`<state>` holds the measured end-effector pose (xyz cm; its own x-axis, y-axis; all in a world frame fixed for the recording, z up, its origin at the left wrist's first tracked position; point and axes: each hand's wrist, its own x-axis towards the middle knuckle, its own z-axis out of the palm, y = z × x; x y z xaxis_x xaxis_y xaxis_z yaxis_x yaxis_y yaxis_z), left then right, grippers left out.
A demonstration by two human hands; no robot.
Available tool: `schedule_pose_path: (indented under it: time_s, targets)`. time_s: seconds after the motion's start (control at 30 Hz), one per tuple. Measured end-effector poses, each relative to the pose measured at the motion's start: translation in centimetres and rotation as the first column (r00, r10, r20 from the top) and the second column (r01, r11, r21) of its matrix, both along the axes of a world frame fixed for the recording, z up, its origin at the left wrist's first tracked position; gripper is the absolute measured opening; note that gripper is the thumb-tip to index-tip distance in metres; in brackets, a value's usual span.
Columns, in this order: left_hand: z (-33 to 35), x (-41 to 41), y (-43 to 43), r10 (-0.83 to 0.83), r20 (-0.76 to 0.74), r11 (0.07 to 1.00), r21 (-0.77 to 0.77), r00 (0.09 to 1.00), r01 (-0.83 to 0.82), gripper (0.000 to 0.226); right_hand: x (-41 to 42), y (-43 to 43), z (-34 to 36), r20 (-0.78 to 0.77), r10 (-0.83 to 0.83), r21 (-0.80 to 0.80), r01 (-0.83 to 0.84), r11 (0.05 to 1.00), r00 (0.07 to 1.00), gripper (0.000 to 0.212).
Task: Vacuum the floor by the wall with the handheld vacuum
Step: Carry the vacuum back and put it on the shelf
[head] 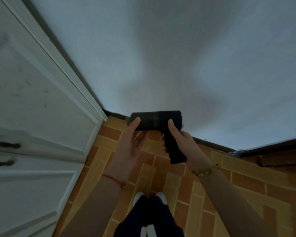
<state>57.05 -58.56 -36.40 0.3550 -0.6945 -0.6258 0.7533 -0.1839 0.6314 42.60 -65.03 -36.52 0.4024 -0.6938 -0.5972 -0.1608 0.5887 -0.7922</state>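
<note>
Before us rises the pale grey wall (161, 48), beside a white panelled door (32, 100), above the orange brick-patterned floor (229, 185). We hold the black cylindrical handheld vacuum (155, 120) in the air, level, near the wall: our right hand (184, 142) has fingers clamped on its grip, our left hand (130, 147) on its barrel.

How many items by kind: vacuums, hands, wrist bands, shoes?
Handheld vacuum: 1
Hands: 2, left hand and right hand, both on the vacuum
Wrist bands: 2, red string and beaded bracelet
White shoes: 2
Total: 7
</note>
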Motion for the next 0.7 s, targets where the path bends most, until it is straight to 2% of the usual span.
schedule_pose_path:
  time_s: [0.13,0.27,0.37,0.7]
  targets:
    - [9.3,-0.9,1.5,0.022,-0.042,0.999,-0.029,0.999,-0.023,0.043,-0.9,1.6,9.4,0.004,-0.003,0.022,0.003,1.000,1.000,0.059]
    - [15.8,-1.3,3.5,0.025,-0.085,0.998,-0.055,0.996,-0.030,0.054,-1.5,3.5,16.7,-0.016,-0.036,0.056,0.037,0.998,0.999,0.060]
    - [20.0,-1.5,5.0,0.026,-0.086,0.998,-0.047,0.996,-0.030,0.054,-1.8,5.1,20.7,-0.002,-0.037,0.073,0.037,0.997,0.999,0.060]
    - [26.7,-1.4,10.1,0.045,-0.099,0.999,-0.021,0.994,-0.047,0.047,-2.3,9.9,26.4,0.048,-0.031,0.057,0.028,0.998,0.998,0.057]
